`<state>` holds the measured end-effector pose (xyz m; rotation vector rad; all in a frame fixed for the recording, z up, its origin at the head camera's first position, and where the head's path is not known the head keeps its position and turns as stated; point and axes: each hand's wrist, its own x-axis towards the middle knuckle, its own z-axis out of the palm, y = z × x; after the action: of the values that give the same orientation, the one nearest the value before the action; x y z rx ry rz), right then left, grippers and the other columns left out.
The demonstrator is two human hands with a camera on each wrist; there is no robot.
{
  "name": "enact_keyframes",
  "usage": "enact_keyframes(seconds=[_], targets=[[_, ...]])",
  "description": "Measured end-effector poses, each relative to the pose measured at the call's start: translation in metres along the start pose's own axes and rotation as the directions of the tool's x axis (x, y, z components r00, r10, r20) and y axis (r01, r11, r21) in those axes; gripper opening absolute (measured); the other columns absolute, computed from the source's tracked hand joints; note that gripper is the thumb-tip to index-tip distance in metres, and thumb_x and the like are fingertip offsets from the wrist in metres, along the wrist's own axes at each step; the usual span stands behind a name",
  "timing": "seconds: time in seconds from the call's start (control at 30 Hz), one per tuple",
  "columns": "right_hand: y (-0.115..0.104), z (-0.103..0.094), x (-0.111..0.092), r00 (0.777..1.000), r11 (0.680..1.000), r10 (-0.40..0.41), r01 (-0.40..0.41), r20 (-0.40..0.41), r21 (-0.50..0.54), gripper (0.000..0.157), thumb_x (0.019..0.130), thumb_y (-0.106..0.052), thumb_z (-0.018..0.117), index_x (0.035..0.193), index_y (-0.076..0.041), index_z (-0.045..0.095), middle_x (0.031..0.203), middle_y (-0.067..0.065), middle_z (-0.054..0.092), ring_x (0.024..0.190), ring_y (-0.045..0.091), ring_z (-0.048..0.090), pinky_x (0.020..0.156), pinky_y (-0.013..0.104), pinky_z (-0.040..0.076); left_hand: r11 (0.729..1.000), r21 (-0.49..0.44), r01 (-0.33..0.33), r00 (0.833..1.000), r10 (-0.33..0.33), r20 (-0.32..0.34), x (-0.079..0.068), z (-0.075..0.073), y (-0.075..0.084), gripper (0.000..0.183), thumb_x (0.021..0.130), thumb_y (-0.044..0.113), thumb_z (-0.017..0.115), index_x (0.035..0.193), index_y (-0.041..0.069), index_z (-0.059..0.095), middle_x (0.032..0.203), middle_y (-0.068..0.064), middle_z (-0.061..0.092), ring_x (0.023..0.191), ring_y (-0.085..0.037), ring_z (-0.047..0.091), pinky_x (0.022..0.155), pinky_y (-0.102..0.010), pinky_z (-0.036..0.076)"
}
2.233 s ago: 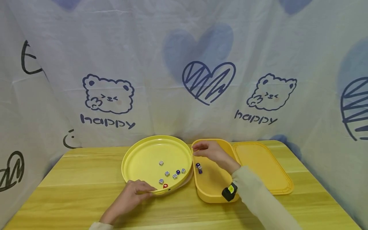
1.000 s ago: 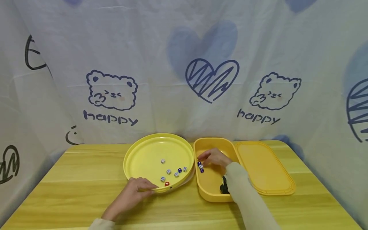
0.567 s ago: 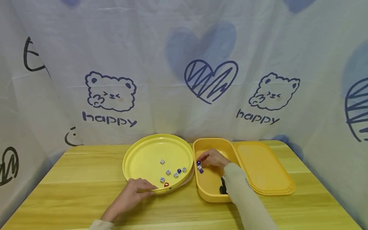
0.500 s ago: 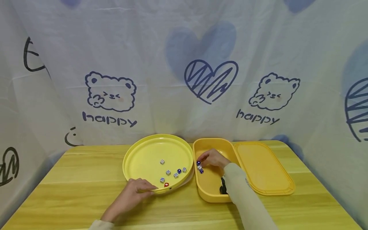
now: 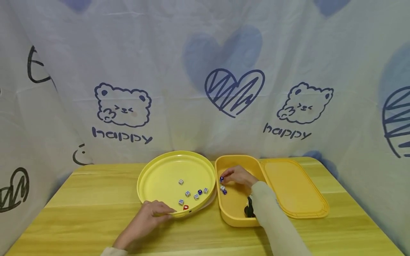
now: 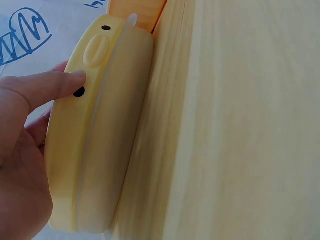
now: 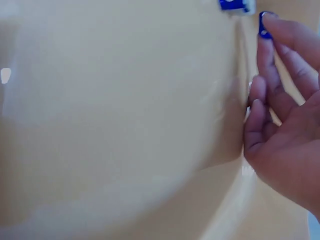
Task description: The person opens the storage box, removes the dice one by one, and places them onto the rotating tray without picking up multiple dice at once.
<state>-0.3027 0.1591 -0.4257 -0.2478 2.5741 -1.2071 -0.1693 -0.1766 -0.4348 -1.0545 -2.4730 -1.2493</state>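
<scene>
My left hand [image 5: 152, 213] grips the near rim of a round yellow tray [image 5: 173, 167]. In the left wrist view the thumb lies on the outer wall of the tray [image 6: 65, 150], with the other fingers partly hidden behind it. Several white dice, a blue die [image 5: 200, 192] and a red die [image 5: 186, 207] lie in the tray. Inside the orange box [image 5: 237, 221] my right hand [image 5: 238, 175] pinches a blue die [image 7: 265, 26] between thumb and fingertip. Beside it, against the box's left wall, sit a white die [image 5: 222, 188] and another blue die [image 5: 224, 192].
An orange lid [image 5: 298, 188] lies flat to the right of the box. Tray, box and lid stand on a wood-grain table [image 5: 89, 199]. Behind them hangs a printed white cloth [image 5: 179, 117]. A dark wrist strap [image 5: 249, 208] shows at the right cuff.
The right hand went down into the box and took hold of a blue die there, which now sits slightly apart from the other two. The left hand has stayed on the tray.
</scene>
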Motion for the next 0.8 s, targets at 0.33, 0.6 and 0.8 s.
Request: enact_keyframes(seconds=[0.33,0.6,0.8], targets=[[-0.005,-0.009,-0.004,0.999,0.993,-0.017,0.022,-0.042,0.116,0.016,0.085,-0.007,0.07,0.1,0.0,0.071,0.092,0.004,0.069,0.084,0.018,0.055,0.075,0.031,0.044,0.998,0.066,-0.02,1.0,0.021,-0.016,-0.002,0.003,0.0,0.013,0.083,0.008,0.074,0.096,0.008,0.076,0.088,0.007,0.072,0.08,-0.006,0.059,0.074,-0.029,0.04],[-0.019,-0.015,-0.004,0.997,0.982,0.039,-0.026,-0.065,0.185,0.018,0.087,-0.007,0.07,0.103,0.0,0.068,0.099,0.007,0.067,0.093,0.024,0.058,0.089,0.04,0.048,0.998,0.048,-0.028,1.0,0.029,-0.012,-0.002,0.003,0.0,0.014,0.082,0.006,0.074,0.096,0.006,0.076,0.088,0.005,0.072,0.079,-0.007,0.06,0.071,-0.028,0.044],[-0.03,-0.021,-0.01,0.998,0.983,0.001,0.012,-0.068,0.182,0.02,0.089,-0.009,0.069,0.106,0.002,0.066,0.101,0.01,0.065,0.102,0.034,0.056,0.095,0.046,0.045,0.999,0.031,-0.032,0.999,0.032,-0.003,-0.002,0.003,0.0,0.014,0.083,0.005,0.073,0.096,0.004,0.076,0.088,0.003,0.072,0.08,-0.008,0.06,0.069,-0.027,0.046]])
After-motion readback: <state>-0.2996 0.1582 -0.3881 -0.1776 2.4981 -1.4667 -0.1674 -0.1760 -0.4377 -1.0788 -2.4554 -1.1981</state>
